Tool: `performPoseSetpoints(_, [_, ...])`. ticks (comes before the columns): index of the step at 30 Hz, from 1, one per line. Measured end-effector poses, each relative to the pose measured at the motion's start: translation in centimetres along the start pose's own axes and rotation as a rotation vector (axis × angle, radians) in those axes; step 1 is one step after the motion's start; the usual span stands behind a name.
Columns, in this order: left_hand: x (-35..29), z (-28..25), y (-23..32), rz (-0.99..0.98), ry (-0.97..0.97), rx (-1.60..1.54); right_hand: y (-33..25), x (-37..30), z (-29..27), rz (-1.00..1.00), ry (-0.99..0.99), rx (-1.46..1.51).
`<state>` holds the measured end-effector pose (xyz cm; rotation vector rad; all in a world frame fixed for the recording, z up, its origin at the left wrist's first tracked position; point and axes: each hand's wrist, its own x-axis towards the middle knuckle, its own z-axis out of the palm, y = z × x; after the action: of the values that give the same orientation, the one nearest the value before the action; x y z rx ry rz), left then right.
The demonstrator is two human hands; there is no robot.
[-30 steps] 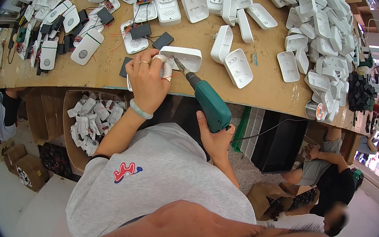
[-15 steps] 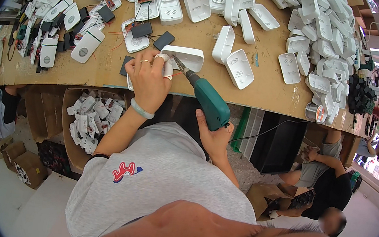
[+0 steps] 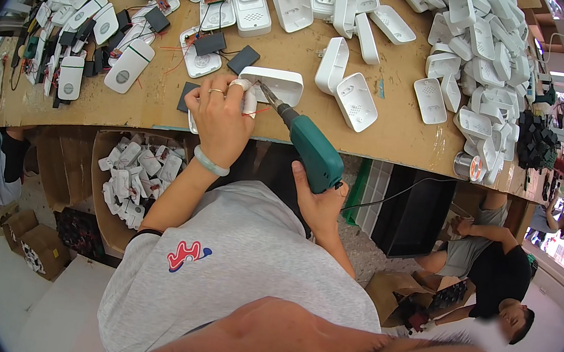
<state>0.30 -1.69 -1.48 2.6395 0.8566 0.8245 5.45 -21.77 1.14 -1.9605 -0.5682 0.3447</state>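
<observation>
My right hand (image 3: pixel 322 209) is closed on the lower end of a green soldering gun (image 3: pixel 314 153), whose metal tip points up and left. The tip reaches the inside of an open white plastic housing (image 3: pixel 286 86) near the table's front edge. At the housing's left end my left hand (image 3: pixel 219 115) is closed, its fingertips with white wrapping pressed close to the tip. A thin red wire (image 3: pixel 257 112) sticks out beside those fingers. What exactly they pinch is hidden by the hand. A black block (image 3: pixel 187 96) lies just left of it.
White half-shells (image 3: pixel 356 102) lie beyond the housing, and a big heap (image 3: pixel 480 81) fills the right side. Wired white units (image 3: pixel 130 66) crowd the left. A solder spool (image 3: pixel 467 166) stands at the right front edge. Below are a carton of white parts (image 3: pixel 126 210) and a seated person (image 3: pixel 495 272).
My hands and the soldering gun hold nearly the same position. The seated person at the lower right has shifted the head and arm.
</observation>
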Motion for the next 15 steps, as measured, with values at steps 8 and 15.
performPoseSetpoints(8, [0.02, -0.06, 0.04, -0.007, -0.001, -0.002, -0.35, 0.08, 0.01, -0.007, -0.002, -0.026])
performPoseSetpoints(15, [-0.05, -0.05, 0.0, -0.01, -0.016, -0.005, 0.27, -0.05, 0.2, -0.017, 0.022, 0.039])
